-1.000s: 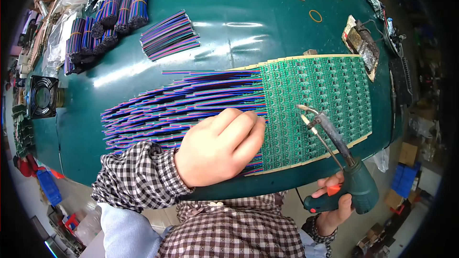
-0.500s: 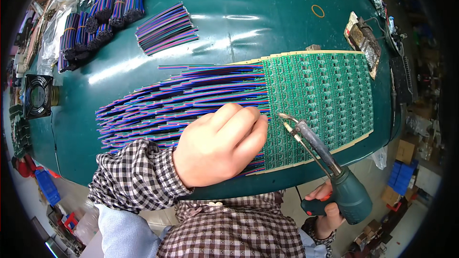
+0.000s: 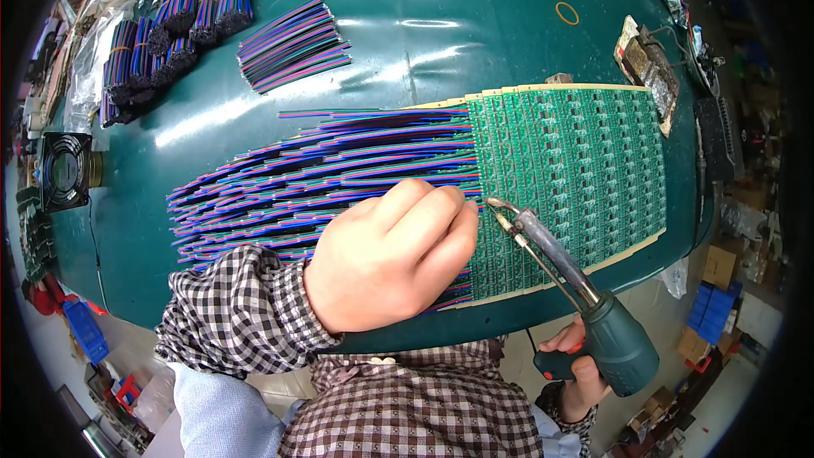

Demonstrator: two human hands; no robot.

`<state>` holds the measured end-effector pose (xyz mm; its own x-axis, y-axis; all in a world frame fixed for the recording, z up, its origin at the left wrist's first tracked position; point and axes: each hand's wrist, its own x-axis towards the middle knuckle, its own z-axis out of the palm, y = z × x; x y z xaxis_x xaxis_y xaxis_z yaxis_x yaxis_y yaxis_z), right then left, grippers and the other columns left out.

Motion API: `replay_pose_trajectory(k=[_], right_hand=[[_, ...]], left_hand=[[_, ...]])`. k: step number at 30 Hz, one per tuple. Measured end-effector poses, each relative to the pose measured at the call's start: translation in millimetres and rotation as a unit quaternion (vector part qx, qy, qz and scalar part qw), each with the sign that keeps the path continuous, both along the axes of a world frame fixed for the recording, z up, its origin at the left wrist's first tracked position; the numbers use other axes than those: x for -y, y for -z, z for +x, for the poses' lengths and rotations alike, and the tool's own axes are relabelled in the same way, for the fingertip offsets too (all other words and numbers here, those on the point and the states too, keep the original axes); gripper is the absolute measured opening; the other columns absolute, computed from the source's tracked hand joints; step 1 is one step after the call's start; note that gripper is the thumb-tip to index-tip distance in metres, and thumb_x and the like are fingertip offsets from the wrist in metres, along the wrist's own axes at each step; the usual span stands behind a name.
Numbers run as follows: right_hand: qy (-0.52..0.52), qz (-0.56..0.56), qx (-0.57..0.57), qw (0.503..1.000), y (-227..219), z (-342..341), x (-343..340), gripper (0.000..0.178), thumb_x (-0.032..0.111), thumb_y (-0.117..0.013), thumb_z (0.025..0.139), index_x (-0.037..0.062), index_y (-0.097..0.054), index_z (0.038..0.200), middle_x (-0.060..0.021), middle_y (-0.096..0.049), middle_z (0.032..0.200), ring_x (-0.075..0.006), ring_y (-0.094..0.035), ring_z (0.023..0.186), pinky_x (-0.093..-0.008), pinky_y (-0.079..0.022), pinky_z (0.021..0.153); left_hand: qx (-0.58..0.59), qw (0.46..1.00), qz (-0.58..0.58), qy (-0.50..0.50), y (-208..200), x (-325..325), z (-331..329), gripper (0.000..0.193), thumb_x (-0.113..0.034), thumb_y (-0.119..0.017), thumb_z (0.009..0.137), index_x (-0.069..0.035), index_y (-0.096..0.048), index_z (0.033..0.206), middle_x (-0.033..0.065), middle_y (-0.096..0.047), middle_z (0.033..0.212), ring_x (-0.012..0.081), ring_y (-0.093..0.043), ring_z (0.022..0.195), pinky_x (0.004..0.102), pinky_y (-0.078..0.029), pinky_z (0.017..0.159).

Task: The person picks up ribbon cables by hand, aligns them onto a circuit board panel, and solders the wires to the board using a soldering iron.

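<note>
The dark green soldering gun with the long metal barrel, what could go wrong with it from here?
The soldering gun in the right hand has its bent metal tip close to the bare left hand; if hot, a slip could burn the fingers.

The thin blue, red and green wires are also near, so they might get scorched.

The green circuit boards lie closely packed, so a stray touch could mark a neighbour.

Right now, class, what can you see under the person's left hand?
Coloured wires disappear beneath the left hand; green circuit boards show to its right. Whatever lies directly against its palm cannot be seen.
</note>
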<state>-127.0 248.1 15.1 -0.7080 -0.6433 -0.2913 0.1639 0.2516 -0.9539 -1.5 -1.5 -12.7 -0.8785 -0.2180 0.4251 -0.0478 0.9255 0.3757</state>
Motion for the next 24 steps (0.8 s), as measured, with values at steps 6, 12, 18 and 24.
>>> replay_pose_trajectory(k=[6,12,18,24], right_hand=[[-0.004,-0.014,-0.003,1.000,1.3,-0.2,-1.1,0.067,0.039,-0.069,0.082,-0.0140,-0.047,0.116,-0.0126,-0.057,0.081,-0.0230,-0.062,0.070,-0.0361,-0.058,0.063],[-0.011,-0.006,-0.045,0.999,3.0,-4.0,-1.5,0.063,0.041,-0.069,0.083,-0.0130,-0.050,0.109,-0.0129,-0.057,0.082,-0.0233,-0.063,0.070,-0.0354,-0.059,0.063],[-0.005,-0.014,0.019,1.000,0.1,-2.1,-2.3,0.063,0.041,-0.069,0.082,-0.0129,-0.050,0.108,-0.0112,-0.055,0.078,-0.0224,-0.061,0.069,-0.0361,-0.059,0.063],[-0.002,-0.012,0.027,1.000,0.0,-0.9,-3.0,0.069,0.038,-0.070,0.082,-0.0155,-0.045,0.116,-0.0116,-0.055,0.077,-0.0229,-0.060,0.070,-0.0378,-0.059,0.065]], left_hand=[[0.000,1.000,-0.002,-0.001,-0.5,-0.1,-0.5,0.035,-0.008,-0.062,0.066,0.004,-0.065,0.099,0.0114,-0.060,0.091,0.0212,-0.059,0.074,0.0288,-0.051,0.061],[0.005,1.000,0.007,-0.006,-1.4,-1.6,-0.4,0.035,-0.008,-0.062,0.065,0.004,-0.065,0.098,0.0114,-0.060,0.091,0.0215,-0.059,0.074,0.0289,-0.052,0.062],[0.006,1.000,0.008,-0.006,-0.3,-1.0,-0.1,0.035,-0.007,-0.062,0.064,0.005,-0.066,0.097,0.0115,-0.060,0.091,0.0215,-0.059,0.074,0.0288,-0.052,0.062],[-0.003,1.000,-0.002,-0.005,1.4,-0.4,-0.3,0.036,-0.007,-0.062,0.064,0.005,-0.066,0.097,0.0114,-0.060,0.091,0.0212,-0.059,0.074,0.0286,-0.052,0.062]])
